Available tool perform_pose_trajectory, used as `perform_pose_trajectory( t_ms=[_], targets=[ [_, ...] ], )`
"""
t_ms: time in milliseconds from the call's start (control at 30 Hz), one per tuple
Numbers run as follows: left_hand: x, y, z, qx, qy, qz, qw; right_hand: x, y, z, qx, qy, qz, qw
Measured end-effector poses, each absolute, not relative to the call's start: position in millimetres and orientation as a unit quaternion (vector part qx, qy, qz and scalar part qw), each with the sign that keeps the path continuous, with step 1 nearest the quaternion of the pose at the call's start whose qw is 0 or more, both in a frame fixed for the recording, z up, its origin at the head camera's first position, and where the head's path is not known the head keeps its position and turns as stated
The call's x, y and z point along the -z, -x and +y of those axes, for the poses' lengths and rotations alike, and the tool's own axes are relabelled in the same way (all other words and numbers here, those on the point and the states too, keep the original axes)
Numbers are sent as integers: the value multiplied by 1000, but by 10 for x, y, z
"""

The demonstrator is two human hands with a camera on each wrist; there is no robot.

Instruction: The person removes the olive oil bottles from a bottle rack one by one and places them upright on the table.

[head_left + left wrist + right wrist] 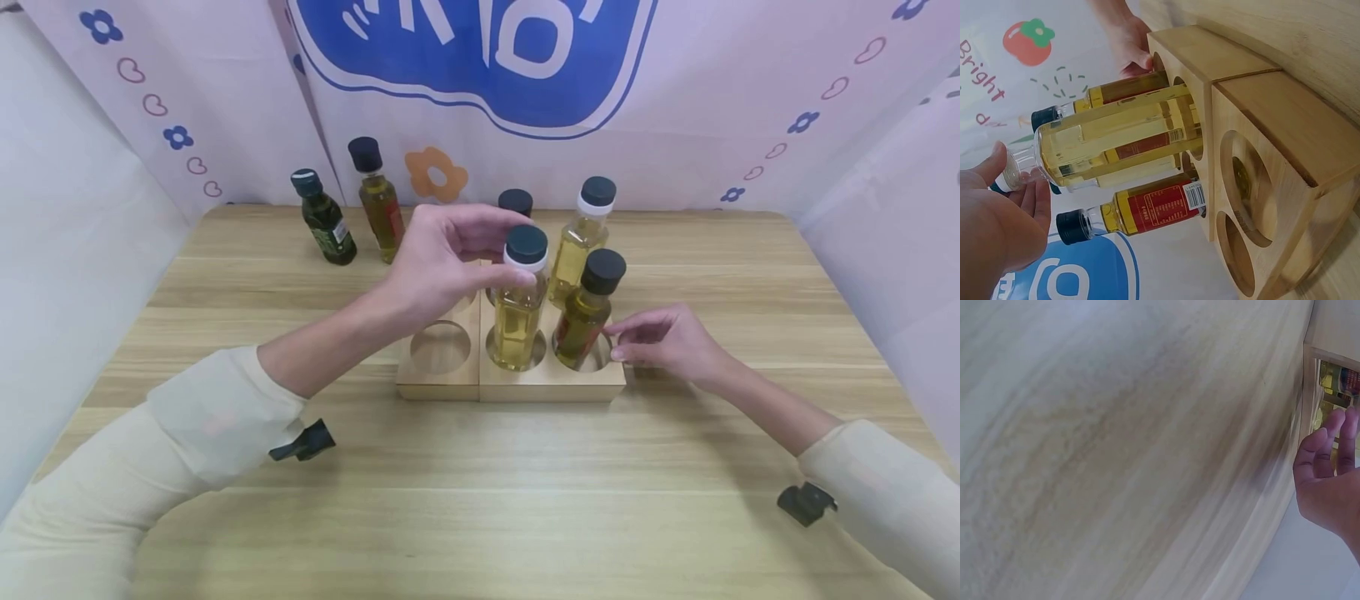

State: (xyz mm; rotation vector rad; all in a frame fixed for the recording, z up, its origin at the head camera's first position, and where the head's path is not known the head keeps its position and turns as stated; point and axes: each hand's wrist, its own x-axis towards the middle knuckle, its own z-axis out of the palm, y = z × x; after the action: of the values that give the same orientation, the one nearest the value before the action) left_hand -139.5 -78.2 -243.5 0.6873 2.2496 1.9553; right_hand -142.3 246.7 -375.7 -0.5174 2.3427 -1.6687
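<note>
My left hand (442, 258) pinches the white-collared neck of a clear square bottle of pale yellow oil (516, 327). Its base is in the front middle hole of a wooden bottle rack (551, 390), and it leans slightly. To its right, a black-capped oil bottle with a red label (583, 321) sits tilted in the front right hole. Beside that hole, my right hand (671, 346) rests its fingertips at the rack's right end, fingers loosely bent. Behind stand another pale oil bottle (577, 250) and a red-labelled bottle (1154, 206), mostly hidden in the head view.
A small dark green bottle (327, 221) and a black-capped oil bottle (381, 204) stand on the table (480, 500) at the back left. The rack's left block has a vacant front hole (440, 347). A printed cloth (690, 100) hangs behind the table.
</note>
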Motion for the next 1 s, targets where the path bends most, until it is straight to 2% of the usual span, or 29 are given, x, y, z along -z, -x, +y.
perform_pose_trajectory(
  t_ms=[633,1000],
  targets=[
    [2363,1395,-848,-645,-217,733,20,3769,1405,2474,558,226,793,90],
    [2344,1417,-875,-660,-208,722,16,3708,1379,2475,498,211,835,103]
  ],
)
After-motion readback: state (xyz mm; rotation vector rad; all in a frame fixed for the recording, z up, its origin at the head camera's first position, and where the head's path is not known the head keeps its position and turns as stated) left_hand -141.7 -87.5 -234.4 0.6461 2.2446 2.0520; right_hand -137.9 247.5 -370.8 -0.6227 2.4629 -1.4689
